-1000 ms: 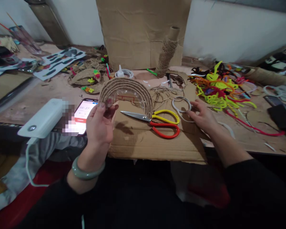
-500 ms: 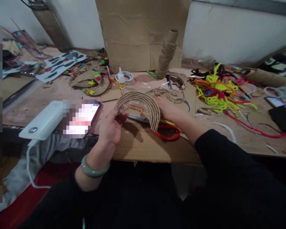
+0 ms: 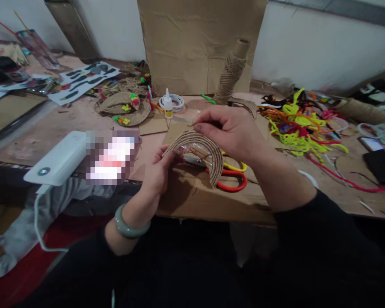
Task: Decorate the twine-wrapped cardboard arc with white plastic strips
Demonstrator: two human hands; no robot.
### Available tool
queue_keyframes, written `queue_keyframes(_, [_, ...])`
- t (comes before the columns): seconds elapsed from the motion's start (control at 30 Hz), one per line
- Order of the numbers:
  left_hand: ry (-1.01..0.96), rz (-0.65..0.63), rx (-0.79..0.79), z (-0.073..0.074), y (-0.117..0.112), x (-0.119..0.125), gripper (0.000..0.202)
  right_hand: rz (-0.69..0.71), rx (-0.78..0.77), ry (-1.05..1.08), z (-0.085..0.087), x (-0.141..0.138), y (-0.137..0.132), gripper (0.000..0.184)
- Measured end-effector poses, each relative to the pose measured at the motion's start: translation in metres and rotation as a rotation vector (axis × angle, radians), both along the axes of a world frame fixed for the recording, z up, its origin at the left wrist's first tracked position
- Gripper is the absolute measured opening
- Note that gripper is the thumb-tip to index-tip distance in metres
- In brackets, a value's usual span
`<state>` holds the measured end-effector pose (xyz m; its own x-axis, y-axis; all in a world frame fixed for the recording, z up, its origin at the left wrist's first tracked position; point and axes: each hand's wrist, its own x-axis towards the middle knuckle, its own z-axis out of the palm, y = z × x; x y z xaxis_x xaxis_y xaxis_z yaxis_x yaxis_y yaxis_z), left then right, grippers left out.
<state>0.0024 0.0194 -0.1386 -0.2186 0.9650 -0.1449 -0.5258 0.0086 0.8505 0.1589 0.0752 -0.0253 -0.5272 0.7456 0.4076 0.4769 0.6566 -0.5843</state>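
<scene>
Left hand (image 3: 160,173) is raised from below, fingers pinched closed, a bangle on its wrist. Right hand (image 3: 231,130) reaches in above it, fingertips pinched together, forearm sleeved.

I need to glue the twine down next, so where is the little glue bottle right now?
In the head view the glue bottle stands upright left of centre, against the white tape ring, behind both hands.

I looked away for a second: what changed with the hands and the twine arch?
The right hand left the white ring, crossed leftward and now pinches the top of the twine-wrapped arch. The left hand kept its grip on the arch's left end, lowering it. The scissors stayed on the cardboard.
</scene>
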Motion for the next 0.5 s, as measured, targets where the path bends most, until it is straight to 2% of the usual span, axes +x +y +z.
queue_keyframes(0.1, [0.022, 0.008, 0.011, -0.004, 0.000, 0.000, 0.022, 0.068, 0.026, -0.095, -0.011, -0.013, 0.000, 0.018])
queue_keyframes(0.33, [0.015, 0.009, 0.031, -0.004, 0.002, 0.000, 0.022, 0.107, 0.085, -0.185, -0.060, -0.016, 0.011, 0.022])
queue_keyframes(0.5, [-0.016, -0.004, 0.039, -0.002, 0.001, -0.001, 0.020, 0.168, 0.163, -0.202, -0.075, -0.010, 0.013, 0.023])
